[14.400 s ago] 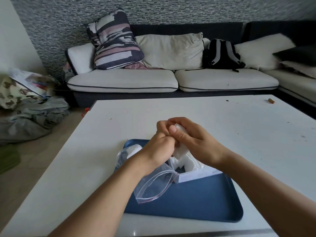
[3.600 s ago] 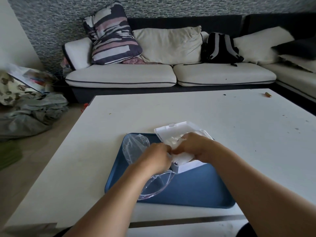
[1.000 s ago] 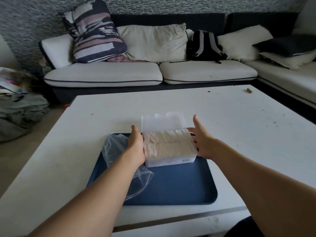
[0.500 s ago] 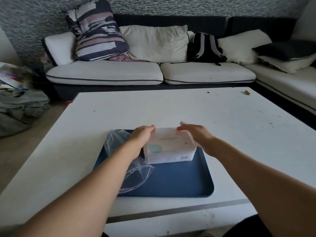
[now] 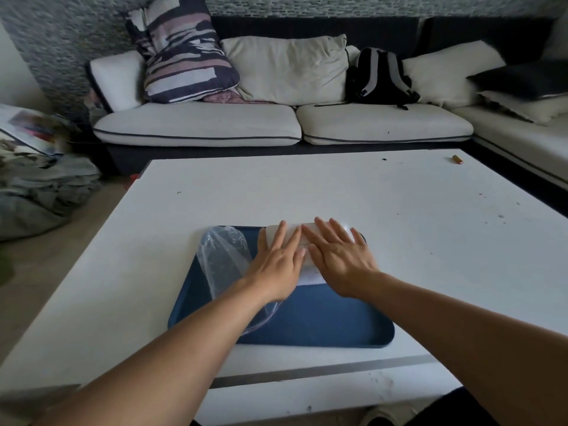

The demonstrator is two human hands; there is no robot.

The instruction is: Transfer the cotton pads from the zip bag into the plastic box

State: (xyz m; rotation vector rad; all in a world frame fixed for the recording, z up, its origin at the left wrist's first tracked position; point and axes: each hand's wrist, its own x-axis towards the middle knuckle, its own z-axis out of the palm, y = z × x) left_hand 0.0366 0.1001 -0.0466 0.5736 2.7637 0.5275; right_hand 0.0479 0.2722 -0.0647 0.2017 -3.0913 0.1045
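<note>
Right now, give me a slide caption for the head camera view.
Left hand and right hand press flat on the closed plastic box on a blue tray, zip bag beside it.

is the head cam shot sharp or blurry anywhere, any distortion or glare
Head view: both hands, left and right, on the plastic box look sharp; the clutter at far left is smeared; wide-angle bending curves the table edges; soft, even light, no strong glare.

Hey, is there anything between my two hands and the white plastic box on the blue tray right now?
Nothing visible. The left hand and right hand both lie flat, fingers straight, directly on the closed lid of the white plastic box. The clear zip bag lies to the left on the blue tray, beside the box.
</note>
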